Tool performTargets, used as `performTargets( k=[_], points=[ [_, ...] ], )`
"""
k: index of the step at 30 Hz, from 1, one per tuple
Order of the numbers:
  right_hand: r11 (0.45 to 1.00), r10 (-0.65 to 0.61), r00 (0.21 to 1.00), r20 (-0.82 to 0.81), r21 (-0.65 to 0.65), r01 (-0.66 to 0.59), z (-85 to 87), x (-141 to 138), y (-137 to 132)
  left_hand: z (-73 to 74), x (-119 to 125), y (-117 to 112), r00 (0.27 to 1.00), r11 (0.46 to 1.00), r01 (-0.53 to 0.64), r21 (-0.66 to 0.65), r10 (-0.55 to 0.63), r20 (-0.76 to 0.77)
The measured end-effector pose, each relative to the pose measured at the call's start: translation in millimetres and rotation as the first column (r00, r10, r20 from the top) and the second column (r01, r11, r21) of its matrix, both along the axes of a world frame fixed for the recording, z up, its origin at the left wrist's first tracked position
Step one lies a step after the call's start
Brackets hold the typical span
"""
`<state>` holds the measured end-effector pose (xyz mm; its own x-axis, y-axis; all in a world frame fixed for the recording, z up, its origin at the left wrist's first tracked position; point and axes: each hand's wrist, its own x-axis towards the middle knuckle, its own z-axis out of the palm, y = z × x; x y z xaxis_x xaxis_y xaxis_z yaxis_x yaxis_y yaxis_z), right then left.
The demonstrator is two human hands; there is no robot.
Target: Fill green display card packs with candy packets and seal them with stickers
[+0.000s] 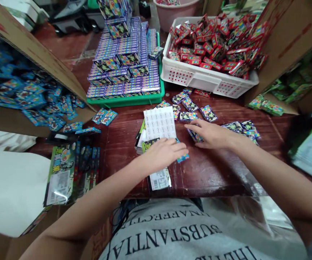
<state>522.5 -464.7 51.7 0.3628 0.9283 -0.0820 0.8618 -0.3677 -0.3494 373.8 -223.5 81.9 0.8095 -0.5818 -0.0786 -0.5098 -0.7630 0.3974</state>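
1. Left hand (164, 153) lay palm down across a printed pouch (159, 179), fingers together. A blue packet (183, 158) showed at the fingertips; with the thumb hidden, it could not be told whether it was pinched.
2. Right hand (208, 133) was arched over a dark packet (194, 136) on the table (207, 168), fingers and thumb standing apart around it. Firmness of hold could not be told.
3. Position: the pouch lay near the table's front edge, partly covered by the left hand. A white label sheet (159, 122) lay just beyond that hand; loose dark packets (208, 113) lay beyond the right.
4. Handling, as judged: both packets appeared light, with slick wrappers liable to slip; a pinch across the narrow sides seemed soundest, without squeezing the faces.
5. Pouch, as judged: thin, limp and glossy, likely to slide or crease; best taken by an edge, between thumb and fingers.
6. Label sheet, as judged: light and easily bent; a corner offered the safest hold.
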Motion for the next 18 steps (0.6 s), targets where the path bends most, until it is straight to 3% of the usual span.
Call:
performTargets(
  k=[2,4,6,8,13,18],
  points=[
    [0.984,-0.076,0.990,-0.118,0.150,0.093,0.4,-18.0,-14.2,-8.9,-5.9,-9.2,1.000,1.000,0.003,-0.022,-0.004,-0.024],
    [0.942,-0.124,0.955,-0.270,0.270,0.199,-6.9,-41.1,-35.4,-16.4,-10.3,-9.4,0.992,0.991,-0.126,-0.034,0.125,-0.014],
    [0.910,-0.131,0.907,-0.401,0.315,0.271,-18.5,-62.8,-55.7,-22.1,-12.1,-11.1,0.956,0.956,-0.292,-0.025,0.292,0.002],
    [0.915,-0.128,0.893,-0.432,0.295,0.274,-28.6,-76.9,-69.0,-27.7,-11.2,-18.8,0.928,0.927,-0.374,0.020,0.374,0.004],
    [0.973,-0.066,0.977,-0.202,0.202,0.108,-34.2,-76.2,-68.1,-41.4,-4.1,-41.4,0.967,0.966,-0.253,0.060,0.254,-0.012],
    [0.984,-0.072,0.987,-0.143,0.149,0.093,-27.1,-76.2,-58.8,-47.9,-0.4,-46.6,0.985,0.983,-0.172,0.062,0.171,0.027]
  ],
)
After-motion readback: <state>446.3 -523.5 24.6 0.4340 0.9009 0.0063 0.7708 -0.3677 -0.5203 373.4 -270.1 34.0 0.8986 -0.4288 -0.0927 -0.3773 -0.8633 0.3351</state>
